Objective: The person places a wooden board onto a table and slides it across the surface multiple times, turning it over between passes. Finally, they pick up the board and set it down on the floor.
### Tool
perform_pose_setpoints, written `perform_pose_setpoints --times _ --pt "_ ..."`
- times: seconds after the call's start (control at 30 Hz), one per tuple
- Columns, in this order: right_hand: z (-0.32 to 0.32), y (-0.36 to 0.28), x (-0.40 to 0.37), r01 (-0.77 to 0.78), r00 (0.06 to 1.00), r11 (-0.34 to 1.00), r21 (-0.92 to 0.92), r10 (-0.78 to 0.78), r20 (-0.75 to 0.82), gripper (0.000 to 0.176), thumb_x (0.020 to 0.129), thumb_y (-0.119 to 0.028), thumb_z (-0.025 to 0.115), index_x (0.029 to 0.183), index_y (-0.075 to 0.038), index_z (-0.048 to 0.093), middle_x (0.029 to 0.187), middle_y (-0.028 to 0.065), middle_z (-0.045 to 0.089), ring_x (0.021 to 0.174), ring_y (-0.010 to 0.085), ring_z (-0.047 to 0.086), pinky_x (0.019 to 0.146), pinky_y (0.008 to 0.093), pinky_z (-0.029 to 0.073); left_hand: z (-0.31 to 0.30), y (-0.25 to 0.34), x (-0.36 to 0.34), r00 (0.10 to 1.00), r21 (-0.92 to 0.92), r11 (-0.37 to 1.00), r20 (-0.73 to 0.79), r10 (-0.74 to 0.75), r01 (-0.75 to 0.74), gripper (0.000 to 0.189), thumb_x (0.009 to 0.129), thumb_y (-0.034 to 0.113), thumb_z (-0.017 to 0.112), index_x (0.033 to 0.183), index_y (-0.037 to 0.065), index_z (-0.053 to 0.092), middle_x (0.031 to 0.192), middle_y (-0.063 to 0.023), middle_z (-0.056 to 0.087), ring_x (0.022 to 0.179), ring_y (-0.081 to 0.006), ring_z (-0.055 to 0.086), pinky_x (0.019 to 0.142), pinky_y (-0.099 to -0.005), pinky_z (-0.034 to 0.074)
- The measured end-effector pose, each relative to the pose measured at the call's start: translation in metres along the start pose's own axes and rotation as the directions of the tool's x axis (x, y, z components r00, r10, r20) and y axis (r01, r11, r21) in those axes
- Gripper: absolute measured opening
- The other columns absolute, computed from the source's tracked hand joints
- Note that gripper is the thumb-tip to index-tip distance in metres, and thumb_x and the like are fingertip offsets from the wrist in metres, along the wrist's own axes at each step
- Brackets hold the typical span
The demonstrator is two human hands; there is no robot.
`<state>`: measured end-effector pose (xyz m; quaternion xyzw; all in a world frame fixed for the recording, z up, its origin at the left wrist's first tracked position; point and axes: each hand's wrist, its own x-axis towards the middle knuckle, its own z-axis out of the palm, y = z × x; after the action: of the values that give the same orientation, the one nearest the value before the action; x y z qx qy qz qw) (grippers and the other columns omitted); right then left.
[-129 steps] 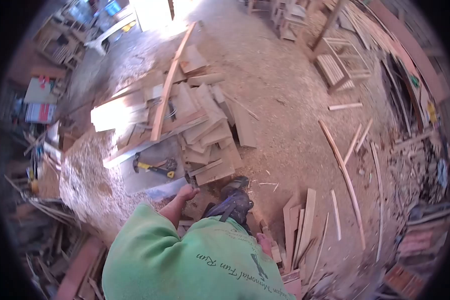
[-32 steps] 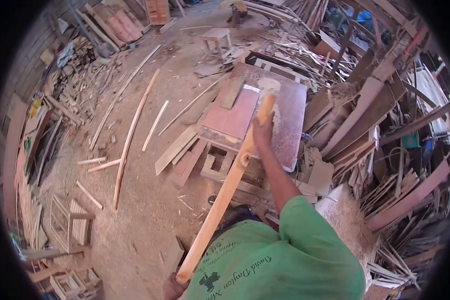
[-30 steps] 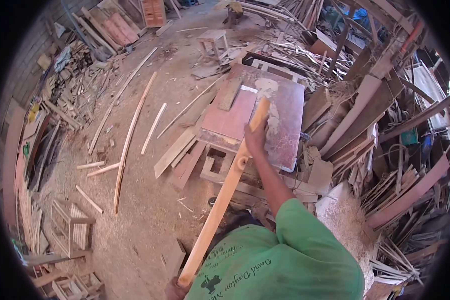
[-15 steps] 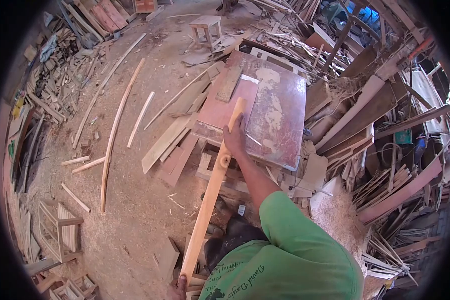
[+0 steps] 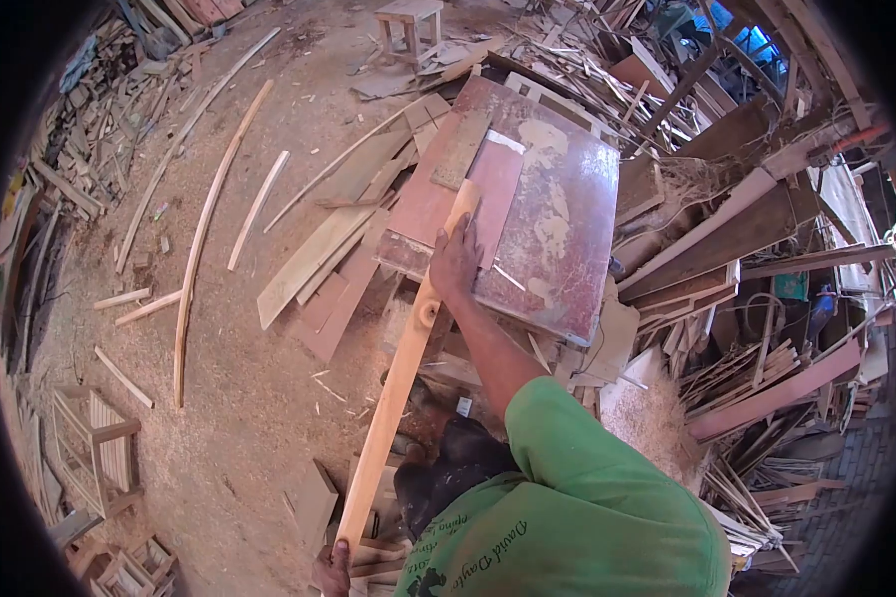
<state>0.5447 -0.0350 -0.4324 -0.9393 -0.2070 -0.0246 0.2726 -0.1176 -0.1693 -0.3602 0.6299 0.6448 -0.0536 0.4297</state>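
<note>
A long, pale wooden board with a dark knot runs from the bottom of the view up to the worn red tabletop. My right hand is wrapped round its upper part, near the table's left edge. At the bottom, my left hand grips the lower end, with the thumb on top. The board's upper tip lies over a reddish panel on the table. Just beyond the tip is a short, rough brown plank.
Long strips and loose planks lie on the dusty floor left of the table. A small stool stands beyond. Slatted wooden frames are at lower left. Scrap wood is piled on the right.
The board and both hands have shifted slightly left in view, and its upper tip is a little higher. The surroundings have also shifted as the camera moved. Both hands keep their hold.
</note>
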Motion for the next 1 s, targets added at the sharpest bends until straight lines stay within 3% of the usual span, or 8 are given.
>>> perform_pose_setpoints --times 0.1,0.3,0.7,0.8,0.83,1.0 --pt "0.001 0.0 0.002 0.036 0.999 0.999 -0.008 -0.036 -0.014 0.068 0.111 -0.03 0.049 0.165 0.006 0.027 0.163 0.0342 0.036 0.149 0.0485 0.04 0.125 0.0596 0.025 0.003 -0.009 0.007 0.997 -0.135 0.99 0.077 -0.03 0.04 0.066 0.098 0.057 0.071 0.065 0.003 0.055 0.058 -0.0004 0.047 0.061 -0.0134 0.043 0.053 -0.0383 0.033" --pt "0.004 -0.001 0.006 0.039 0.998 0.998 -0.039 -0.041 -0.049 0.066 0.109 -0.027 0.051 0.163 0.007 0.031 0.159 0.0358 0.041 0.146 0.0493 0.043 0.123 0.0585 0.028 0.004 -0.012 0.014 0.994 -0.186 0.982 0.105 -0.008 0.027 0.065 0.098 0.058 0.071 0.069 0.002 0.056 0.061 -0.0006 0.048 0.063 -0.0135 0.043 0.054 -0.0383 0.033" --pt "0.007 -0.001 0.04 -0.004 1.0 0.999 -0.034 0.003 -0.023 0.063 0.11 -0.025 0.047 0.163 0.005 0.033 0.16 0.0343 0.041 0.149 0.0476 0.041 0.126 0.0564 0.025 0.016 0.007 0.036 0.986 -0.112 0.988 0.14 -0.09 0.106 0.064 0.096 0.058 0.072 0.077 -0.001 0.059 0.064 -0.0053 0.045 0.066 -0.0174 0.042 0.058 -0.0413 0.035" --pt "0.01 -0.001 0.051 -0.023 0.999 0.999 -0.043 0.022 -0.024 0.061 0.111 -0.025 0.045 0.163 0.004 0.033 0.161 0.0349 0.04 0.15 0.048 0.039 0.127 0.0558 0.024 0.011 0.035 0.044 0.978 -0.092 0.98 0.135 -0.161 0.174 0.063 0.085 0.061 0.079 0.085 0.0 0.063 0.066 -0.0127 0.056 0.064 -0.0285 0.056 0.063 -0.045 0.045" --pt "0.009 0.001 0.05 -0.024 1.0 0.999 -0.044 0.023 -0.017 0.062 0.111 -0.025 0.045 0.164 0.004 0.032 0.161 0.0351 0.039 0.15 0.0485 0.039 0.127 0.0557 0.025 0.008 0.046 0.044 0.98 -0.054 0.988 0.146 -0.138 0.148 0.072 0.092 0.068 0.069 0.078 -0.001 0.057 0.066 -0.0074 0.045 0.064 -0.021 0.041 0.059 -0.0421 0.034" --pt "0.013 0.002 0.068 -0.028 1.0 0.999 -0.024 0.028 -0.009 0.062 0.111 -0.025 0.044 0.164 0.004 0.032 0.162 0.0362 0.037 0.148 0.0509 0.039 0.126 0.0555 0.026 0.003 0.076 0.057 0.972 -0.082 0.98 0.166 -0.167 0.182 0.071 0.091 0.068 0.071 0.076 0.001 0.052 0.066 -0.0058 0.041 0.067 -0.0187 0.042 0.059 -0.0429 0.034"
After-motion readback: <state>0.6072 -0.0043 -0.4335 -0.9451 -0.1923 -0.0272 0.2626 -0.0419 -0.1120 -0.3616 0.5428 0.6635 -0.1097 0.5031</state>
